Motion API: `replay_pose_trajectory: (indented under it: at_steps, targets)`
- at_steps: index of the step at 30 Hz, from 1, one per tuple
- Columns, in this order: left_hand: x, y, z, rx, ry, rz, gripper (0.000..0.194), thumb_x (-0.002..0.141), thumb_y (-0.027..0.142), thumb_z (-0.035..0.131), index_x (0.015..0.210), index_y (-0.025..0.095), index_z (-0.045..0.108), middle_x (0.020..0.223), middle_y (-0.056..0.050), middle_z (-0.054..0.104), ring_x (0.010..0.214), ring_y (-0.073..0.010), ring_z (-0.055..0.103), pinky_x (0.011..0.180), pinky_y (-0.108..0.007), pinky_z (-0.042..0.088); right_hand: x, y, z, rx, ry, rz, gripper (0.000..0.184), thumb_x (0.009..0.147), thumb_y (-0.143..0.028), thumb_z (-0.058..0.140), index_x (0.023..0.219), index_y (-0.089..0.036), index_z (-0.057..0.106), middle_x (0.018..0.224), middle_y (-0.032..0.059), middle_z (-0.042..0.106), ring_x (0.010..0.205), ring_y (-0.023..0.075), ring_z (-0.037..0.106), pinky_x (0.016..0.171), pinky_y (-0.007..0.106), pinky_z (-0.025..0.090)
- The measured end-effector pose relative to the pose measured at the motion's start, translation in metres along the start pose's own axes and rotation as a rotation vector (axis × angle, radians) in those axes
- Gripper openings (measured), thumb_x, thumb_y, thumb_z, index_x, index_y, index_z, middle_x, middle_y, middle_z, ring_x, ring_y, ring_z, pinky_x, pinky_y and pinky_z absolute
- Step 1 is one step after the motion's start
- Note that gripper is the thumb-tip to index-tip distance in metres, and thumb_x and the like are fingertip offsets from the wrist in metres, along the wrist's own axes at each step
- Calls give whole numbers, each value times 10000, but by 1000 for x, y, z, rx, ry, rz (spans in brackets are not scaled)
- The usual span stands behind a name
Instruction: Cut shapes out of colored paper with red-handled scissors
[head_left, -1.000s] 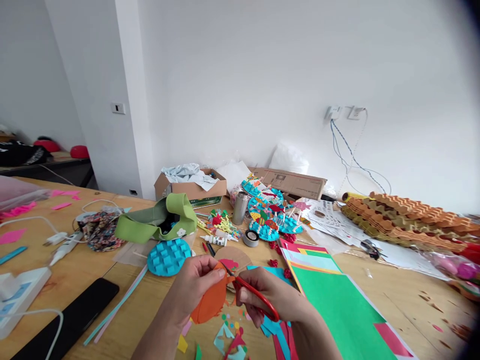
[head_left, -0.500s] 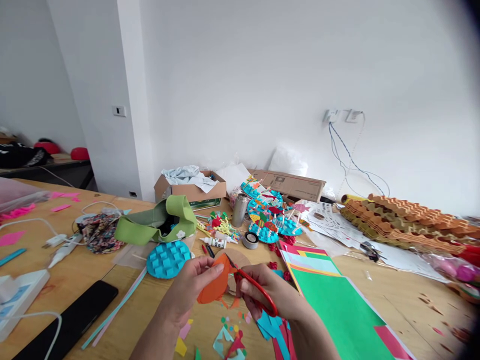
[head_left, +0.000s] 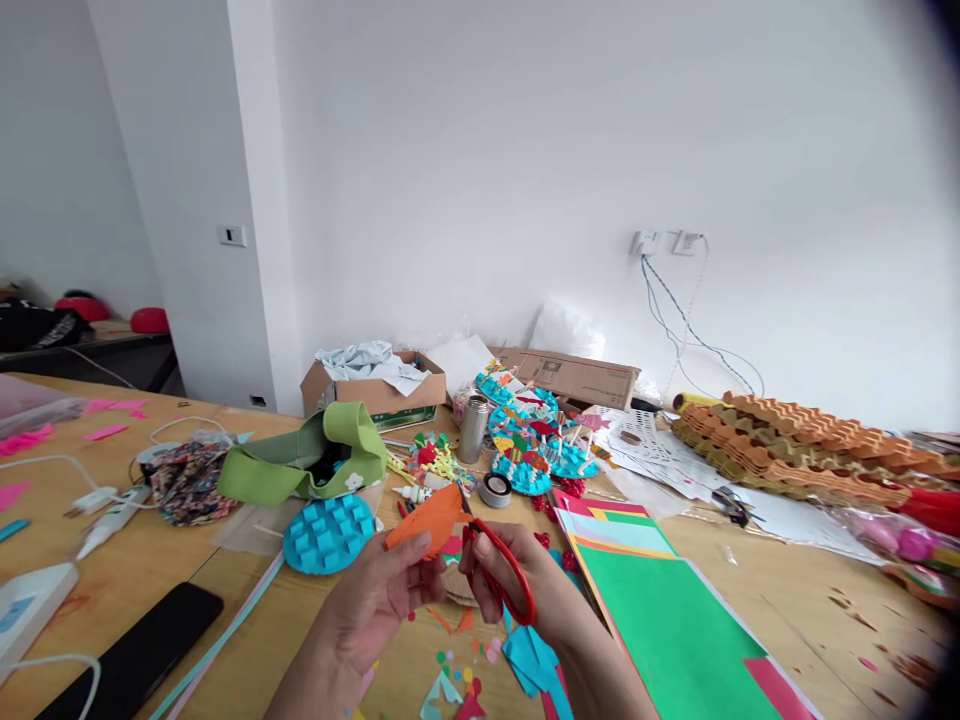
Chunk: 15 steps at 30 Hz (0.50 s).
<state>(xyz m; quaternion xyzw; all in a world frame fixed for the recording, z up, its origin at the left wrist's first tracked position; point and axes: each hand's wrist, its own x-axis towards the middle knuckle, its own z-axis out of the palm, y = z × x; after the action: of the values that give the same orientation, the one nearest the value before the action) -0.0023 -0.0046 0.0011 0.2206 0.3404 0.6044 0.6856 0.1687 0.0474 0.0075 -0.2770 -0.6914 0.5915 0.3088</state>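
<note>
Bearings from the hands, 12 o'clock toward the far wall.

At 9 o'clock, a white power strip (head_left: 30, 610), its cable looping across the wooden table (head_left: 247, 445), and a black phone (head_left: 131, 650), flat and glossy. At 10 o'clock, crumpled floral fabric (head_left: 187, 485) and a green bag (head_left: 300, 455) of soft felt-like cloth, slumped on its side. At 11 o'clock, a blue disc (head_left: 328, 534) studded with raised squares, set aside within reach; behind it, a cardboard box (head_left: 375, 385) stuffed with pale crumpled cloth.

Centre: the left hand (head_left: 375, 600) pinches orange paper (head_left: 427, 517) between thumb and fingers, lifted clear of the table so its edge sits free beside the blades. The right hand (head_left: 517, 580) has its fingers curled through the loops of red scissors (head_left: 499, 570); the blades are mostly hidden. Below, at 6 o'clock, lie small paper scraps (head_left: 450, 680), loose offcuts in many colours.

At 1 o'clock, a steel flask (head_left: 472, 430), a tape roll (head_left: 496, 489) and decorated paper discs (head_left: 525, 440). At 4 o'clock, a stack of green card (head_left: 660, 620), smooth and rectangular. At 2 o'clock, orange egg trays (head_left: 795, 450), ridged pulp, piled in a long row
</note>
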Motion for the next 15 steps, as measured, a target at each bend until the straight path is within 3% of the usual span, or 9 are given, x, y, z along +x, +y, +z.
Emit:
replay_pose_trajectory:
  at_steps: [4, 7, 12, 15]
  targets:
    - [3, -11, 10, -34, -67, 167, 412, 608, 450, 873, 859, 142, 763, 858, -94, 742, 803, -208, 657, 762, -333, 513, 5, 2, 11, 54, 55, -45, 588, 859, -731, 489, 744, -155, 526, 433, -32, 512, 349, 71, 408, 400, 183, 290]
    - [4, -19, 18, 26, -23, 292, 413, 653, 501, 829, 843, 142, 753, 848, -87, 735, 845, -221, 649, 772, -324, 499, 8, 5, 19, 69, 114, -45, 592, 850, -738, 496, 750, -155, 529, 435, -35, 512, 350, 70, 405, 397, 184, 279]
    - [3, -24, 27, 39, 129, 354, 388, 623, 501, 835, 683, 158, 665, 664, -27, 658, 638, -181, 616, 576, -290, 480, 12, 13, 33, 116, 103, -11, 606, 830, -757, 502, 789, -153, 530, 438, -39, 513, 348, 78, 433, 383, 180, 294]
    - [1, -24, 26, 25, 195, 307, 409, 605, 512, 832, 646, 167, 616, 579, 3, 606, 496, -141, 557, 450, -255, 415, 14, 16, 43, 135, 92, 4, 623, 790, -784, 524, 784, -161, 518, 437, -54, 484, 346, 80, 434, 370, 179, 303]
